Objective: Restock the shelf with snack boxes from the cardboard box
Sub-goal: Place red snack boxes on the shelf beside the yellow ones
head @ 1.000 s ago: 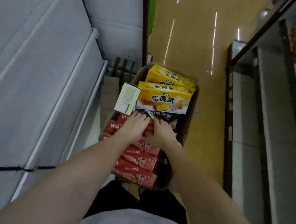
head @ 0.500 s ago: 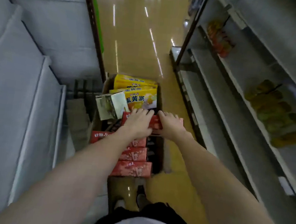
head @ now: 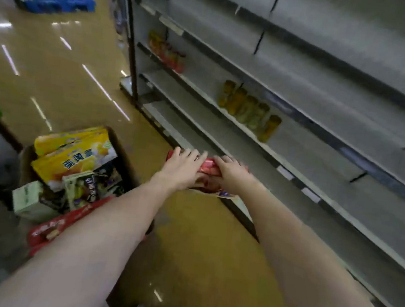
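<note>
Both bare arms reach forward; the left hand (head: 182,167) and right hand (head: 232,172) grip together, fingers curled.

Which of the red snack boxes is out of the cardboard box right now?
The red box held between the left hand and right hand, near the shelf. The other red boxes lie in the cardboard box.
</note>
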A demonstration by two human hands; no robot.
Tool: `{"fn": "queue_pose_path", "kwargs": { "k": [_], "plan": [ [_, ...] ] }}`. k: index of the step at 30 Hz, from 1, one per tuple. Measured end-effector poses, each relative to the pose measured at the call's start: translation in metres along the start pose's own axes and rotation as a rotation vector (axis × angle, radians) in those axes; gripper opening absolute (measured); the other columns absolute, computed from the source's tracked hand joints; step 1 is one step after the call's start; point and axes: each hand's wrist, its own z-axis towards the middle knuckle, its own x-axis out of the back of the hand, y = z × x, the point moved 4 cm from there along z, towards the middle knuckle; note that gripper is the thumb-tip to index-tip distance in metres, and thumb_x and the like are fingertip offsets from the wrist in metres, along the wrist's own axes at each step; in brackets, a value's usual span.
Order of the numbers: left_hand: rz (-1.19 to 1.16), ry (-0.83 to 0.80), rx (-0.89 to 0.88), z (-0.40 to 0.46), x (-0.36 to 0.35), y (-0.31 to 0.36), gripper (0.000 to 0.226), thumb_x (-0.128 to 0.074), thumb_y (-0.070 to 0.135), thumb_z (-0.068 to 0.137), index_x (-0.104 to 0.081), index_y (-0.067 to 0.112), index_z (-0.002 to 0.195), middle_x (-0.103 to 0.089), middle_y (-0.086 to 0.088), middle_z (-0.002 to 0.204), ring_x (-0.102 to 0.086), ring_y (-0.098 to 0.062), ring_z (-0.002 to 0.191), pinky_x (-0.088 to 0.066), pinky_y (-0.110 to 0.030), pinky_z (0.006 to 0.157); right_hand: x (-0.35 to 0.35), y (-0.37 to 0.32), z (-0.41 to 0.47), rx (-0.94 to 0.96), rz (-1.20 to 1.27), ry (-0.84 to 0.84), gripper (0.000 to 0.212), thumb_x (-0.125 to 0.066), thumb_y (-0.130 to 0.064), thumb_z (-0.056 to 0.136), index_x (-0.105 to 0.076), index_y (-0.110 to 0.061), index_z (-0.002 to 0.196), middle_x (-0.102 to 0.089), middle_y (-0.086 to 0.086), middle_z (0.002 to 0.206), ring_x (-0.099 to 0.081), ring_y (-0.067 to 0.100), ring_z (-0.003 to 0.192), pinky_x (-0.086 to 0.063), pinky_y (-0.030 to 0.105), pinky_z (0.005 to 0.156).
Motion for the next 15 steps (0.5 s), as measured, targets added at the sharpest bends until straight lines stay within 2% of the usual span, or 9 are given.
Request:
{"fn": "queue_pose_path", "kwargs": {
  "k": [3,6,10,15],
  "plan": [
    [0.032,0.018,-0.126,0.037,0.024,0.065,0.07,-0.032,0.058,0.099,-0.021,0.018,0.155,-0.042,-0.009,0.147,-0.039,-0.03,0.133,-0.028,-0.052,0.107,0.014,0.064,-0.043,-0.1,-0.002,0.043,0.073,-0.046,-0.057,0.097,-0.019,-0.021,0.155,-0.031,0.007,0.155,-0.031,0.032,0.139,-0.025,0.046,0.113],
    [0.061,0.027,-0.265,0.073,0.049,0.148,0.07,-0.029,0.06,0.1,-0.02,0.018,0.155,-0.042,-0.009,0.148,-0.038,-0.03,0.136,-0.026,-0.054,0.111,0.029,0.136,-0.102,-0.228,0.013,0.095,0.069,-0.043,-0.052,0.1,-0.018,-0.021,0.156,-0.032,0.008,0.154,-0.031,0.032,0.139,-0.026,0.046,0.112],
    [0.094,0.025,-0.436,0.108,0.086,0.277,0.07,-0.027,0.061,0.1,-0.019,0.02,0.156,-0.033,-0.006,0.157,-0.033,-0.029,0.141,-0.023,-0.055,0.113,0.04,0.24,-0.19,-0.358,-0.014,0.113,0.064,-0.041,-0.043,0.103,-0.013,-0.024,0.157,-0.025,0.005,0.16,-0.031,0.03,0.141,-0.028,0.041,0.111],
    [0.084,0.049,-0.608,0.131,0.125,0.447,0.068,-0.025,0.06,0.1,-0.021,0.02,0.155,-0.034,-0.005,0.155,-0.035,-0.029,0.139,-0.023,-0.056,0.113,0.047,0.366,-0.306,-0.526,-0.034,0.138,0.062,-0.04,-0.04,0.103,-0.012,-0.029,0.157,-0.025,0.003,0.16,-0.031,0.031,0.142,-0.029,0.045,0.111]
  ]
}}
